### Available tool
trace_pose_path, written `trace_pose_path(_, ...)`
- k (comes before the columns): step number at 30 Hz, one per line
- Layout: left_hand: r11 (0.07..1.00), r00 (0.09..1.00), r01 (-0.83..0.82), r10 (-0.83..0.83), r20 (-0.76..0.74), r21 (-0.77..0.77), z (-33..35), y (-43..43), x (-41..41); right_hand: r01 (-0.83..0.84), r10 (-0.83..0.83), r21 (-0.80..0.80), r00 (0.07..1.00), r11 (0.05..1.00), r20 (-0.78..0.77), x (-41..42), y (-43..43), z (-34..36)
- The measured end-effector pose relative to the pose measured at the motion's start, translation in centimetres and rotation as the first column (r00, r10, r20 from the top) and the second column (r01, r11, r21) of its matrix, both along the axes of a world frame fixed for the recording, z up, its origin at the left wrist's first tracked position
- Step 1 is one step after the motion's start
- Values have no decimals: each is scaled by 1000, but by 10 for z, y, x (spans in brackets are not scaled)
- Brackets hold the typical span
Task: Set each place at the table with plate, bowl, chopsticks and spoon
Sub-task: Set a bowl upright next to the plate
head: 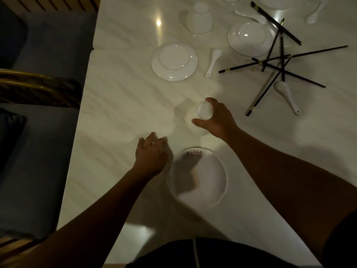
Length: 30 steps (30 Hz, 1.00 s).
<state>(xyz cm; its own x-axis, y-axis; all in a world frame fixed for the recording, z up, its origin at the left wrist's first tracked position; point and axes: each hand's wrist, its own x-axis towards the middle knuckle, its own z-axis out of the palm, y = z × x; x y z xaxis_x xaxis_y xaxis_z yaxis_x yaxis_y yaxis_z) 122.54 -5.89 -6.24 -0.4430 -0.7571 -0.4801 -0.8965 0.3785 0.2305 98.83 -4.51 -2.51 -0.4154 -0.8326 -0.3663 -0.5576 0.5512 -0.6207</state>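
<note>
A white plate (197, 176) with red lettering on its far rim lies right side up near the table's front edge. Just beyond it stands an upside-down white bowl (195, 120), and my right hand (216, 118) grips it from the right, thumb and fingers around its foot. My left hand (152, 151) hovers at the plate's left rim, fingers loosely curled, holding nothing. Black chopsticks (278, 62) lie in a crossed heap at the right, with a white spoon (287, 96) beside them and another spoon (213, 61) in the middle.
An upside-down plate (173, 61) lies further back, an inverted bowl (200, 18) behind it, and a plate with an overturned bowl (249, 38) to the right. More dishes and a spoon (314, 15) sit at the far edge. Blue seat cushions (38, 151) line the table's left side.
</note>
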Motion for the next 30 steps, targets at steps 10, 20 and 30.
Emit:
trace_pose_path(10, 957, 730, -283, 261, -631, 68, 64, -20, 10, 203, -365, 332, 155, 921, 918, 20, -1, 12)
trace_pose_path(20, 870, 634, -392, 491, -598, 298, 68, -38, 25, -31, -238, 320, 604, 947, 760, 82, -13, 17)
trace_pose_path(30, 817, 669, -508, 573, -473, 272, 26, -32, 39, -249, 254, 98, 967, 963, -36, 62, -7, -23)
